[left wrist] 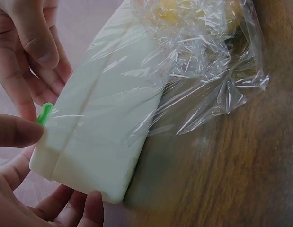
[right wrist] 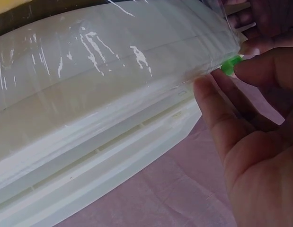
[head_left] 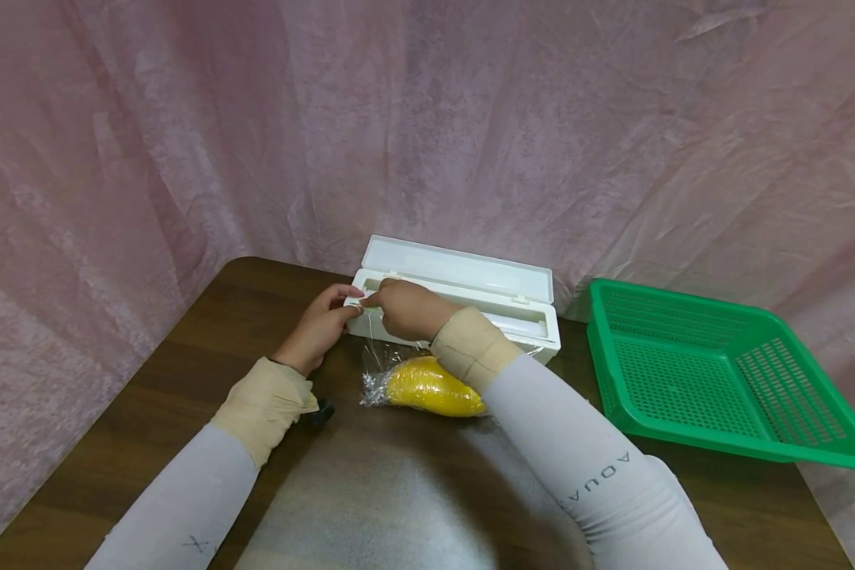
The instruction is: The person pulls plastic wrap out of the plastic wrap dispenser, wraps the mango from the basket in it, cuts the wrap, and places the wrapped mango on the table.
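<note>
A white cling film dispenser (head_left: 456,305) stands with its hinged lid (head_left: 459,269) raised and a film roll (head_left: 516,326) inside. My left hand (head_left: 317,324) holds its left end, thumb on top beside a small green slide cutter (left wrist: 44,113) and fingers under the end. Reaching across, my right hand (head_left: 413,310) has its thumb and fingertips at that cutter (right wrist: 231,65). Clear film (left wrist: 108,90) stretches over the dispenser's front edge. It runs to a yellow mango-shaped fruit (head_left: 435,388) lying in front, wrapped in crinkled film; the right forearm hides the fruit's right end.
A green plastic basket (head_left: 684,372) stands to the right on the brown wooden table (head_left: 185,372). Pink curtain (head_left: 427,127) hangs close behind the dispenser. A small black object (head_left: 321,413) shows by the left wrist.
</note>
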`<act>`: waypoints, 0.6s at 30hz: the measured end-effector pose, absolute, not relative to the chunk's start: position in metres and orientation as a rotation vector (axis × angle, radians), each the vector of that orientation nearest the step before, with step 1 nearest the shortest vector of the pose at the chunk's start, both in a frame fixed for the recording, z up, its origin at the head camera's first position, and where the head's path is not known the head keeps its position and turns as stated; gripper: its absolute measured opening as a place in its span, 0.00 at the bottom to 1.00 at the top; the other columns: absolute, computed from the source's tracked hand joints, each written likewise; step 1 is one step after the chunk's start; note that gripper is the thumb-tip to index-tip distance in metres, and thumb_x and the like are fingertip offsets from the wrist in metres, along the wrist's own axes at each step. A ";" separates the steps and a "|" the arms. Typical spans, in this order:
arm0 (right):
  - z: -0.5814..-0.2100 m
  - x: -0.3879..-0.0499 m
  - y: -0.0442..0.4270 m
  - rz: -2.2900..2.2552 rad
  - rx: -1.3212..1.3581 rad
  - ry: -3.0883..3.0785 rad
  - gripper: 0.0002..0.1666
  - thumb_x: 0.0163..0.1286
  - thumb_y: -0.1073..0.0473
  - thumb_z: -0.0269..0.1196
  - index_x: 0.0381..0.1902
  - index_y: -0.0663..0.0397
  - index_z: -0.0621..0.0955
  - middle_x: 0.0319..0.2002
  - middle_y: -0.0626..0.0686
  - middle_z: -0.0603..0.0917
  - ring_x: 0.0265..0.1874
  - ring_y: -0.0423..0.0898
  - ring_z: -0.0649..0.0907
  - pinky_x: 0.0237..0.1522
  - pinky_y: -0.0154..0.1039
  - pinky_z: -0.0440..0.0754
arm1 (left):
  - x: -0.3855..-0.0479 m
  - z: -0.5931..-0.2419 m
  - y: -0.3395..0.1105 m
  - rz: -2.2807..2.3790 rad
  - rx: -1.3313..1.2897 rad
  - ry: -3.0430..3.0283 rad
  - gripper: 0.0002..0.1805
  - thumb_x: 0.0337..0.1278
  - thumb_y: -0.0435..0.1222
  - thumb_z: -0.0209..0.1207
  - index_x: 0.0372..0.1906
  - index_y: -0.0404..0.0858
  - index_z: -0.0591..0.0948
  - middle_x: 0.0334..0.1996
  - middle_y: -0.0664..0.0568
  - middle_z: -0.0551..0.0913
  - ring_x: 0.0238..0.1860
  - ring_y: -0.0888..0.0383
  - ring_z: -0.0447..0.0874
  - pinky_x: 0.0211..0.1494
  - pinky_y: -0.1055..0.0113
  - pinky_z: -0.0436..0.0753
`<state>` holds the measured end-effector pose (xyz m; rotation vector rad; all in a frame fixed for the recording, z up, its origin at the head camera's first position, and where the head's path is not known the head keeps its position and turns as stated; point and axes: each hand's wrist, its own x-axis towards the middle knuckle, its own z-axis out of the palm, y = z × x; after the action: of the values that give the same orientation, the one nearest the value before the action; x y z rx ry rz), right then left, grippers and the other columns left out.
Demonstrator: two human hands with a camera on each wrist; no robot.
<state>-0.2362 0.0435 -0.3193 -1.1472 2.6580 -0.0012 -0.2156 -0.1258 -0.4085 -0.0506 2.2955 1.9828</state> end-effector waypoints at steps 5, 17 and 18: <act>-0.319 -0.235 0.045 0.014 -1.146 2.664 0.30 0.72 0.70 0.53 0.71 0.50 0.74 0.59 0.58 0.82 0.55 0.50 0.81 0.61 0.40 0.78 | -0.216 -0.409 -0.125 1.988 -0.052 2.306 0.21 0.69 0.35 0.55 0.64 0.36 0.73 0.58 0.45 0.72 0.47 0.53 0.72 0.45 0.63 0.72; -0.315 -0.233 0.049 0.041 -1.081 2.683 0.31 0.72 0.69 0.54 0.71 0.46 0.74 0.59 0.57 0.81 0.46 0.47 0.82 0.53 0.39 0.81 | -0.215 -0.407 -0.125 1.992 -0.054 2.307 0.21 0.69 0.36 0.55 0.64 0.36 0.74 0.56 0.45 0.72 0.47 0.53 0.72 0.44 0.65 0.72; -0.315 -0.233 0.049 0.042 -1.078 2.688 0.31 0.72 0.69 0.54 0.71 0.45 0.74 0.58 0.57 0.81 0.45 0.47 0.82 0.52 0.39 0.82 | -0.215 -0.407 -0.125 1.992 -0.053 2.306 0.21 0.69 0.36 0.55 0.64 0.36 0.73 0.56 0.45 0.72 0.47 0.53 0.72 0.45 0.65 0.72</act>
<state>-0.2326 0.0490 -0.3150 -1.0781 2.6881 0.0424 -0.2150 -0.1248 -0.4071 -0.0534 2.3063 1.9923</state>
